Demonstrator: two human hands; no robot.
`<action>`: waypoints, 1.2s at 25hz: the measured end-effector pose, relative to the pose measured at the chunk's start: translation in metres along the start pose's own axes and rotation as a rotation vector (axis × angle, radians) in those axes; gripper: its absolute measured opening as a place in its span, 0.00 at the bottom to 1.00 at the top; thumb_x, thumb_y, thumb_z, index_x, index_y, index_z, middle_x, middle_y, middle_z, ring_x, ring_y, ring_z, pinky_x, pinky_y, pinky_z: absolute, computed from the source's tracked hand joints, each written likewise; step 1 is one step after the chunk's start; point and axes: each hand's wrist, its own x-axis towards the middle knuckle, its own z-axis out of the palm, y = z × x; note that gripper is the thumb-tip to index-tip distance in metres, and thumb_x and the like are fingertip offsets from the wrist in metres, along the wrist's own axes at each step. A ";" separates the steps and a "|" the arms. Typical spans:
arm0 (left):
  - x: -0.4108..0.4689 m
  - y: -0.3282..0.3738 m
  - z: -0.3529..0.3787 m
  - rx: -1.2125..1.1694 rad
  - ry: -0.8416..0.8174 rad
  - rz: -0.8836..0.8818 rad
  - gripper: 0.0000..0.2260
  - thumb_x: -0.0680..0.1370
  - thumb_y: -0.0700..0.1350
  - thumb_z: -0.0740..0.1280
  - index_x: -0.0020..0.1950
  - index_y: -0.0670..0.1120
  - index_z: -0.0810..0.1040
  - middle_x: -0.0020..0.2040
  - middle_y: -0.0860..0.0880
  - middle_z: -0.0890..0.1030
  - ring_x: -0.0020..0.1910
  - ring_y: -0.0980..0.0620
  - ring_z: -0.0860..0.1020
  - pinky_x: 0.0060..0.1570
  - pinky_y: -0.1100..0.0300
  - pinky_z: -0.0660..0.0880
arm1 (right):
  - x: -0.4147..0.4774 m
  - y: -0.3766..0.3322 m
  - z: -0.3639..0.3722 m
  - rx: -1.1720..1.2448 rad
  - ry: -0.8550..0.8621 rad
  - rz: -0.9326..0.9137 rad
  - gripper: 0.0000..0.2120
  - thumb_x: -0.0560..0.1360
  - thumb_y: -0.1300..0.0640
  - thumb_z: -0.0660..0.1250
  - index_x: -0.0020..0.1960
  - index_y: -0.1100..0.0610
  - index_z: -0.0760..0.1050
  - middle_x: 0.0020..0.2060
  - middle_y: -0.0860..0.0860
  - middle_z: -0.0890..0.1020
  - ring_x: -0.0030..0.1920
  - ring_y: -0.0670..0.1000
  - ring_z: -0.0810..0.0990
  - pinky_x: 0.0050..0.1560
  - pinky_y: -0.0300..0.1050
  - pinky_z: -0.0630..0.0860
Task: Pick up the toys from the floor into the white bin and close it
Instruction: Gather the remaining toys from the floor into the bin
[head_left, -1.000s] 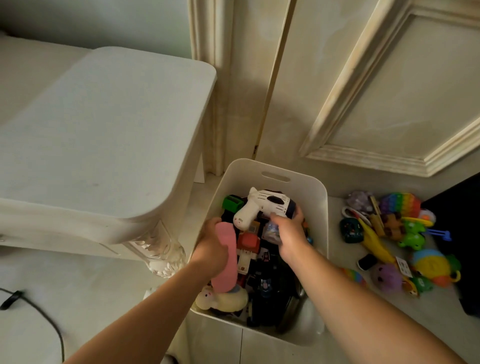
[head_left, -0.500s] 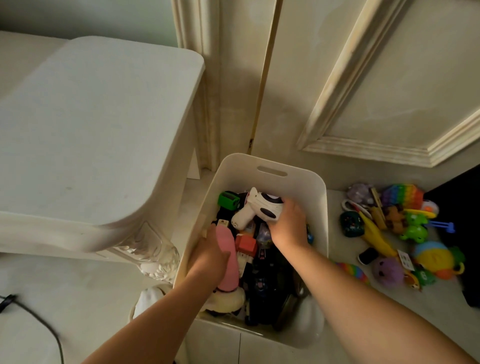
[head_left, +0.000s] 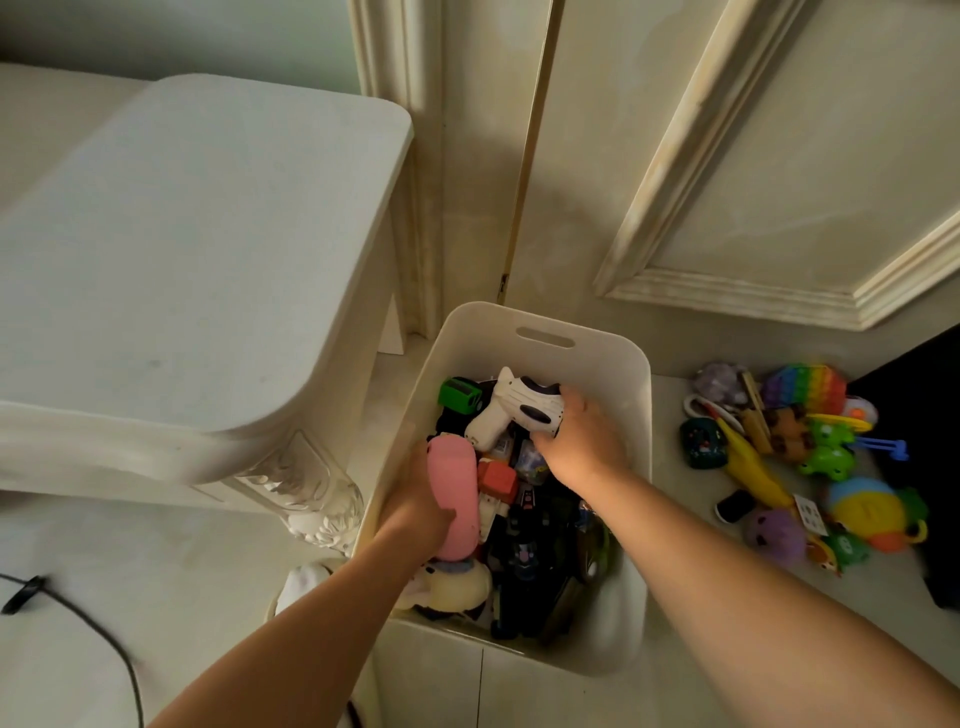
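Inside the white plastic bin (head_left: 635, 395), my left hand (head_left: 415, 512) wrapped round a pink oblong toy (head_left: 457, 488), right hand (head_left: 582, 447) beyond it clutching a white-and-black toy gun (head_left: 514, 405), bright toys (head_left: 810, 447) on the floor (head_left: 672, 478) rightward.

Head camera looks steeply down — close above bin (head_left: 618, 384).
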 end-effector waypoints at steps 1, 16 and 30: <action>-0.003 0.002 -0.001 -0.043 0.039 0.029 0.37 0.74 0.42 0.70 0.76 0.55 0.53 0.67 0.45 0.72 0.61 0.43 0.74 0.57 0.49 0.75 | -0.005 0.001 -0.001 0.020 0.028 -0.004 0.29 0.75 0.50 0.66 0.73 0.52 0.61 0.67 0.55 0.70 0.66 0.59 0.71 0.63 0.53 0.72; -0.031 0.017 -0.033 0.589 -0.468 0.420 0.31 0.67 0.50 0.77 0.67 0.50 0.71 0.59 0.52 0.77 0.55 0.51 0.75 0.55 0.59 0.72 | -0.072 -0.021 -0.057 -0.177 -0.652 -0.361 0.06 0.72 0.54 0.70 0.39 0.49 0.74 0.38 0.48 0.77 0.39 0.48 0.75 0.39 0.43 0.70; -0.020 0.012 -0.023 0.885 -0.457 0.499 0.23 0.72 0.48 0.73 0.66 0.48 0.76 0.63 0.49 0.77 0.61 0.49 0.74 0.58 0.59 0.70 | -0.121 -0.004 0.007 -0.357 -0.862 -0.371 0.19 0.79 0.58 0.61 0.69 0.54 0.72 0.66 0.55 0.74 0.64 0.57 0.73 0.64 0.49 0.71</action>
